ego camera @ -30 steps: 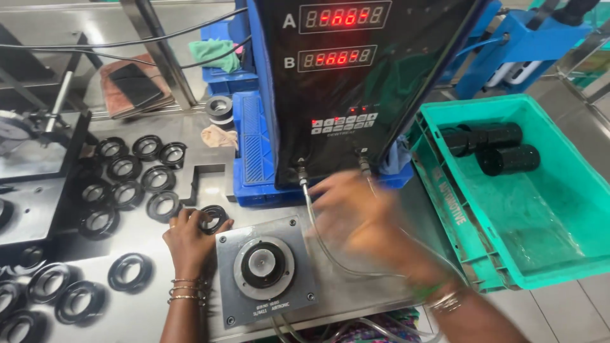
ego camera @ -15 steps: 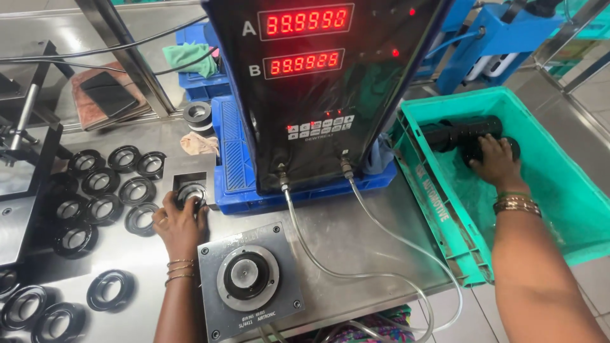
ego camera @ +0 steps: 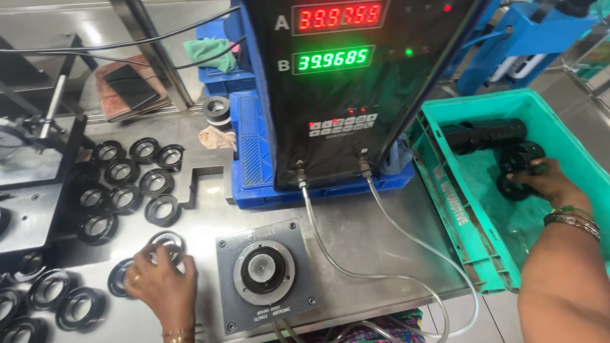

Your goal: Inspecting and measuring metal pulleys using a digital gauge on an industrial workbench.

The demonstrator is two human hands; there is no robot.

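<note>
Black ring (ego camera: 166, 244): left hand (ego camera: 162, 286) fingers grip it on worktop (ego camera: 368, 254).
Right hand (ego camera: 546, 181): fingers closed on black part (ego camera: 524, 159) in green crate (ego camera: 445, 165).

Two bare forearms, jewellery on both wrists, no sleeves in view.

The left hand (ego camera: 162, 289) carries a ring on one finger and thin gold-coloured bangles at the wrist. The right hand (ego camera: 549, 184) shows a stack of thin bangles at the wrist, gold-coloured with one green band. No gloves are worn on either hand.
</note>
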